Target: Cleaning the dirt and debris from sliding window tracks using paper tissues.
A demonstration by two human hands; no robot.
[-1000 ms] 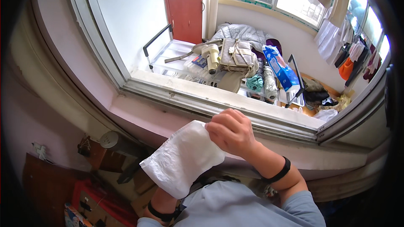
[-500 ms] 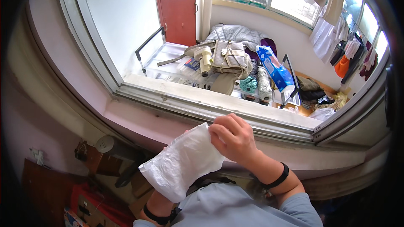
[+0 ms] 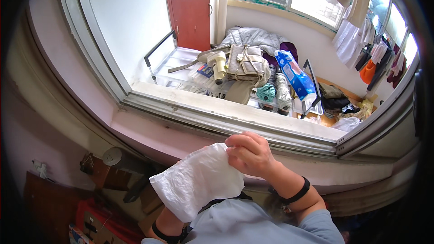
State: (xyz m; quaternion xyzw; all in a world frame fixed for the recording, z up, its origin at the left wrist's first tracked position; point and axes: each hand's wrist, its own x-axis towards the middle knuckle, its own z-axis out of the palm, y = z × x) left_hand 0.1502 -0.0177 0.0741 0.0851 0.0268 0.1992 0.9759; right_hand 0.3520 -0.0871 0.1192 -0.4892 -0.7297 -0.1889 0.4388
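Observation:
A crinkled white plastic bag (image 3: 199,180), thin and flattened, hangs in front of my body just inside the window sill. My right hand (image 3: 250,152) pinches its upper right corner, thumb and fingers closed together. Behind the bag, my left hand is almost wholly hidden; my left forearm (image 3: 168,221) rises to it from below, and the bag rests against that hand. Only a sliver of skin shows at the bag's top edge. A black band (image 3: 298,190) circles my right forearm.
Ahead runs a metal window track (image 3: 226,124). Beyond it, a clear rack with black handles bears a beige backpack (image 3: 246,65), folded umbrellas (image 3: 282,92) and a blue tissue pack (image 3: 296,74). Clothes (image 3: 377,54) hang at the right. A grey cylinder (image 3: 120,157) stands lower left.
My right hand has come slightly down and toward me, with the bag's upper right corner lowered along with it. The bag lies a little flatter. My view has shifted only slightly.

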